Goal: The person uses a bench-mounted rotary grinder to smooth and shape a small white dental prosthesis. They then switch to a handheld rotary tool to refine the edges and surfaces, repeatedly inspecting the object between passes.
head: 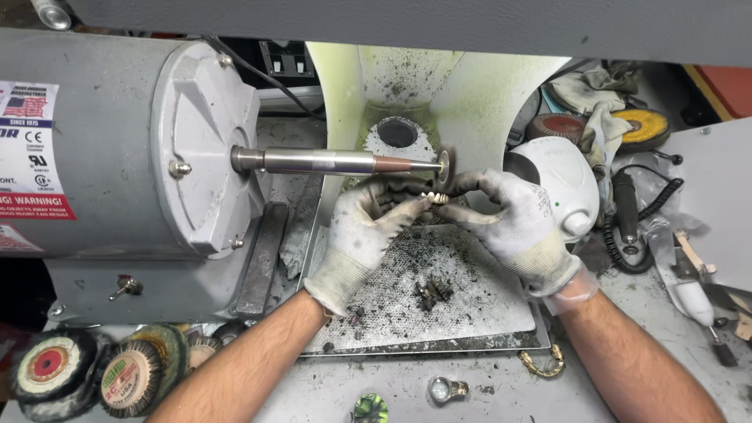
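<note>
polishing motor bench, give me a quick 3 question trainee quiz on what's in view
1. True or false: both gloved hands pinch one small gold piece beside the small wheel.
2. Where do the spare brush wheels lie? A) lower left B) upper right C) on the mesh tray
3. What does the wheel's spindle come out of?

Key:
1. True: left hand, right hand.
2. A
3. The grey motor.

Dusty grey workbench (501, 384), cluttered w/ tools, bright light.
</note>
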